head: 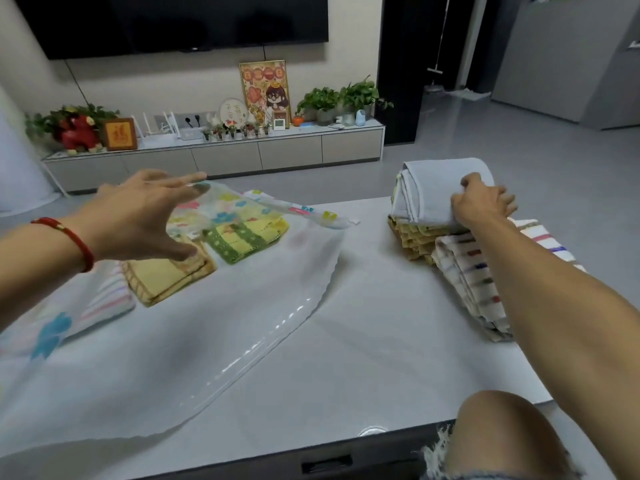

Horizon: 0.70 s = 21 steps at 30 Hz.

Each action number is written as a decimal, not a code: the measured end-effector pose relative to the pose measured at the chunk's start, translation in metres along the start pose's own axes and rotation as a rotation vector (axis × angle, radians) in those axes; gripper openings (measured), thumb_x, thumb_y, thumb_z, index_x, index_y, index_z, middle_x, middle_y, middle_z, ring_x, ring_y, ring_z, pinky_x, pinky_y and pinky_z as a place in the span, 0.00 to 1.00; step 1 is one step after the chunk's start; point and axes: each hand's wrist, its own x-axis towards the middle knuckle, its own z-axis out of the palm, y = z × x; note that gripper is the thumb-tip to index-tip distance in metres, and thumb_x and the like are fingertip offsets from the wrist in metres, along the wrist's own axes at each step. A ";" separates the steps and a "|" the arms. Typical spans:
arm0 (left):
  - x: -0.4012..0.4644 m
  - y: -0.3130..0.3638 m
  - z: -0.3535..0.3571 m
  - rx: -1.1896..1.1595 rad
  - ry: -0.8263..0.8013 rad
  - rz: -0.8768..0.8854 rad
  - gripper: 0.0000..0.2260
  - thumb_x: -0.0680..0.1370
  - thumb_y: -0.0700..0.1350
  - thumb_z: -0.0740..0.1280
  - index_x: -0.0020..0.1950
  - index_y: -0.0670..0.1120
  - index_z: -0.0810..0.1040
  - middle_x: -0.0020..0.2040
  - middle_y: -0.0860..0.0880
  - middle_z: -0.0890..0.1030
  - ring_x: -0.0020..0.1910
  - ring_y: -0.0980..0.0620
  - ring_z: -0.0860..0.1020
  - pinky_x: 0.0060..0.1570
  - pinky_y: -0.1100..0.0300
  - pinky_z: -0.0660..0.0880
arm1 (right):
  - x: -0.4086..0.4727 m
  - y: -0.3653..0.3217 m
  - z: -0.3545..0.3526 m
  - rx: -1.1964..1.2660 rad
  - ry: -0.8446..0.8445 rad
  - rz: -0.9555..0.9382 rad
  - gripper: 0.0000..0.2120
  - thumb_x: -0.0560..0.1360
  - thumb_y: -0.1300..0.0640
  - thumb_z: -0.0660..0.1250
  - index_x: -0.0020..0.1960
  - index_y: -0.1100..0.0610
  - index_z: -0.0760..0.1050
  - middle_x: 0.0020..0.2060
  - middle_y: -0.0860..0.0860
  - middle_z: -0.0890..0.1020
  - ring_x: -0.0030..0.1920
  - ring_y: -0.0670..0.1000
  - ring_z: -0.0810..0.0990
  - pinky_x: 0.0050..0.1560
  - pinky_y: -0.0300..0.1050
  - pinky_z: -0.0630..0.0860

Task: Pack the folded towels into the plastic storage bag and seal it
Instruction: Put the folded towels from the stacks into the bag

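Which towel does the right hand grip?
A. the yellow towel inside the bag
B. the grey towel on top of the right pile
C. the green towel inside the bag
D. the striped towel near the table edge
B: the right hand curls its fingers on the grey towel that lies on top of the pile at the right side of the table.

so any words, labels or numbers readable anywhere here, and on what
Framed poster on the cabinet: large characters across its top, too blurred to read.
Small gold frame: one character, not legible.
Round plaque: writing too small to read.
Small white display: digits unreadable.
Plastic storage bag and towels: coloured patterns only, no text.
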 end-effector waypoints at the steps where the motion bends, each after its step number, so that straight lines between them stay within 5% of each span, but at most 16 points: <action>1: 0.001 -0.002 0.000 0.011 0.027 0.018 0.46 0.65 0.68 0.73 0.78 0.58 0.59 0.79 0.59 0.58 0.73 0.42 0.63 0.55 0.35 0.76 | 0.001 -0.002 0.000 0.010 0.015 0.019 0.18 0.82 0.52 0.63 0.71 0.48 0.68 0.68 0.66 0.68 0.67 0.67 0.67 0.67 0.57 0.64; 7: 0.005 -0.003 0.006 0.052 0.089 0.010 0.44 0.65 0.69 0.73 0.77 0.57 0.63 0.77 0.58 0.64 0.71 0.43 0.66 0.50 0.40 0.78 | 0.023 -0.003 -0.027 0.163 -0.157 -0.111 0.37 0.70 0.58 0.79 0.74 0.42 0.67 0.70 0.60 0.71 0.67 0.66 0.71 0.58 0.57 0.74; 13: 0.003 0.000 0.006 -0.007 0.059 -0.015 0.45 0.65 0.67 0.74 0.78 0.56 0.62 0.78 0.55 0.64 0.73 0.42 0.64 0.60 0.38 0.74 | 0.002 0.006 -0.065 0.698 -0.533 -0.087 0.27 0.71 0.59 0.79 0.64 0.36 0.78 0.66 0.57 0.75 0.60 0.64 0.80 0.54 0.65 0.83; 17: -0.004 0.010 -0.004 -0.004 0.064 -0.046 0.45 0.68 0.64 0.74 0.79 0.54 0.58 0.79 0.57 0.59 0.74 0.44 0.61 0.60 0.43 0.71 | -0.065 0.005 -0.093 0.816 -0.701 -0.256 0.24 0.74 0.62 0.74 0.65 0.42 0.80 0.66 0.54 0.76 0.59 0.61 0.81 0.50 0.52 0.85; 21: -0.011 0.009 -0.015 0.005 0.050 -0.044 0.46 0.69 0.63 0.73 0.80 0.53 0.54 0.81 0.56 0.54 0.74 0.45 0.61 0.57 0.48 0.75 | -0.130 -0.010 -0.091 0.850 -0.982 -0.387 0.26 0.69 0.63 0.73 0.66 0.49 0.81 0.67 0.52 0.80 0.62 0.60 0.82 0.58 0.52 0.82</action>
